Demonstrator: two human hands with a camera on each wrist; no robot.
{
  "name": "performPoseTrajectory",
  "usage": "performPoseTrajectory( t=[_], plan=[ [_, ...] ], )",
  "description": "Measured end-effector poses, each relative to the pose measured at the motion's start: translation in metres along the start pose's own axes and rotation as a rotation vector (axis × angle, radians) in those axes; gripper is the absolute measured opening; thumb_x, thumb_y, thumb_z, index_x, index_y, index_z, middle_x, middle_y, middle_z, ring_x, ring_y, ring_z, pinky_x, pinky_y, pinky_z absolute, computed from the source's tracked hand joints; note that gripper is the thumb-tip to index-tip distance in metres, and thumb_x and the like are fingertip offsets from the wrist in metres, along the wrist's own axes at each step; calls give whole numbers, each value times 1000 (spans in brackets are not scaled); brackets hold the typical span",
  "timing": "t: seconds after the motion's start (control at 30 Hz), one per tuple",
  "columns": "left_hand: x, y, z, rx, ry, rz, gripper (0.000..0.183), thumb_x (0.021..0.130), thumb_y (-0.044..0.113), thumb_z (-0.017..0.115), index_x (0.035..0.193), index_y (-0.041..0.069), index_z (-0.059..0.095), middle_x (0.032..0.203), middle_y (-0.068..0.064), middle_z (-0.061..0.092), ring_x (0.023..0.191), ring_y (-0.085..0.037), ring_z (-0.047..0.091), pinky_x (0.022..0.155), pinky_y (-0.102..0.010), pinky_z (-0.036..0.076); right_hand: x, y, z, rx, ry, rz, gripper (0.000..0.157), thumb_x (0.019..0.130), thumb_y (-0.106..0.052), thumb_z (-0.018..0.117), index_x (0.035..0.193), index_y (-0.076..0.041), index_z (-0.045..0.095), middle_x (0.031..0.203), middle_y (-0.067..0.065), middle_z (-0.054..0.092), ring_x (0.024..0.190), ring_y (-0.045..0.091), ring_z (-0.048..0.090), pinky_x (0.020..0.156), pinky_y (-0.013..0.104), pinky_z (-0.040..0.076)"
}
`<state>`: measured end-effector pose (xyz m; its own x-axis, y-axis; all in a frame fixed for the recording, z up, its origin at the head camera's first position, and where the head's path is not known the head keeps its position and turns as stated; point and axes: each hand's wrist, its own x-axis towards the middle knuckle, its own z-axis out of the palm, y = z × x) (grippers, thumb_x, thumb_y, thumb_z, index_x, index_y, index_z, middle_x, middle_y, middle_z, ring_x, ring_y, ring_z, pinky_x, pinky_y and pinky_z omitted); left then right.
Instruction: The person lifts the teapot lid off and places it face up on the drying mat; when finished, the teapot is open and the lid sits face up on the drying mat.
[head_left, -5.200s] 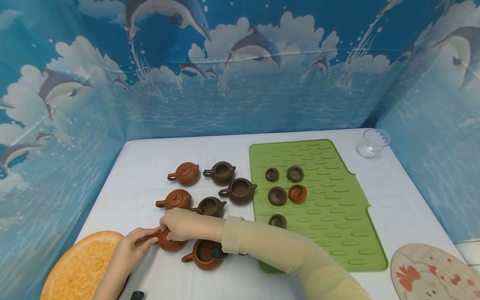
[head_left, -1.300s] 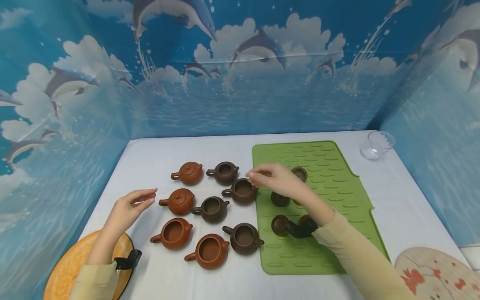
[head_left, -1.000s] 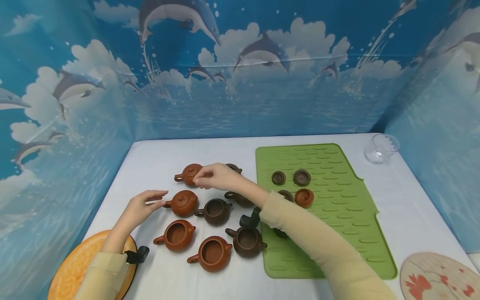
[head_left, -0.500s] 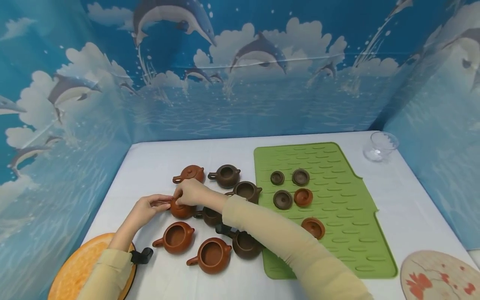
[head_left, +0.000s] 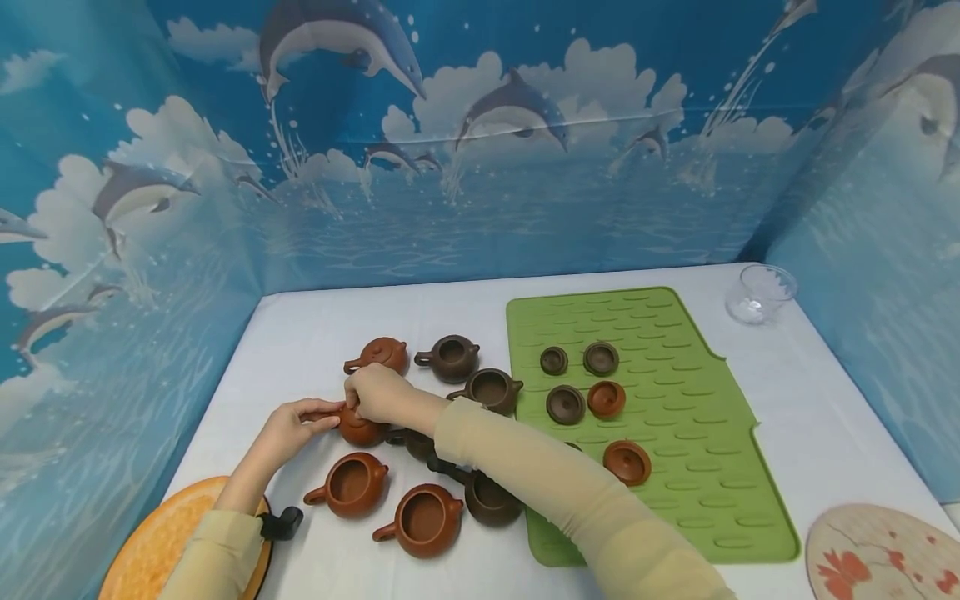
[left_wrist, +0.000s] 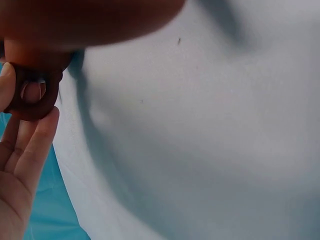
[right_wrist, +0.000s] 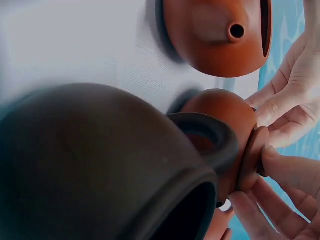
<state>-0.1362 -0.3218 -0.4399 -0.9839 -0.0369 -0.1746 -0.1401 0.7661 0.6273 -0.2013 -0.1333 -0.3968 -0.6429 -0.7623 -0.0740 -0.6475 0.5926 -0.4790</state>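
On the left of the table sits a small red-brown clay teapot (head_left: 363, 431), partly covered by the hands in the head view. My left hand (head_left: 288, 431) pinches its loop handle (left_wrist: 36, 111) between thumb and fingertips, as the left wrist view shows. From the right, my right hand (head_left: 384, 395) reaches across and grips the round lid (right_wrist: 254, 157) by its knob and edge. In the right wrist view the lid lies at the pot's mouth, with a dark gap along part of its rim. A dark teapot (right_wrist: 100, 160) looms close in that view.
Lidless teapots stand nearby: red-brown ones (head_left: 350, 486) in front, dark ones (head_left: 452, 359) behind. A lidded red-brown teapot (head_left: 386, 353) is behind my right hand. Several lids lie on the green mat (head_left: 697, 500). A glass bowl (head_left: 759, 294) and round placemats (head_left: 885, 554) sit at the edges.
The front left teapot has lost its lid, and another red-brown lid lies on the mat. My right hand came back left from the mat; both hands took hold of the middle teapot.
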Motion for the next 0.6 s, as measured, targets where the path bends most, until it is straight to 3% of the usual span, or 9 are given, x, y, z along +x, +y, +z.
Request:
performPoseTrajectory(
  t=[0.3, 0.5, 0.6],
  plan=[
    [3, 1, 2, 20, 5, 23, 30, 92, 19, 71, 118, 6, 72, 120, -18, 69, 111, -35, 64, 89, -49, 53, -13, 18, -18, 231, 85, 43, 9, 88, -18, 76, 97, -16, 76, 99, -4, 73, 87, 8, 64, 70, 14, 48],
    [2, -2, 2, 30, 14, 16, 30, 91, 19, 71, 118, 6, 72, 119, -17, 70, 111, -35, 63, 91, -50, 52, -47, 43, -51, 499, 106, 109, 15, 90, -22, 73, 104, -19, 74, 109, -2, 71, 98, 11, 64, 77, 23, 52],
    [0, -3, 1, 41, 17, 11, 29, 92, 18, 71, 118, 7, 72, 119, -17, 69, 111, -36, 63, 91, -51, 51, -71, 64, -68, 686, 132, 162, 21, 90, -20, 73, 110, -15, 73, 110, 3, 72, 100, 14, 67, 84, 28, 56]
  ],
)
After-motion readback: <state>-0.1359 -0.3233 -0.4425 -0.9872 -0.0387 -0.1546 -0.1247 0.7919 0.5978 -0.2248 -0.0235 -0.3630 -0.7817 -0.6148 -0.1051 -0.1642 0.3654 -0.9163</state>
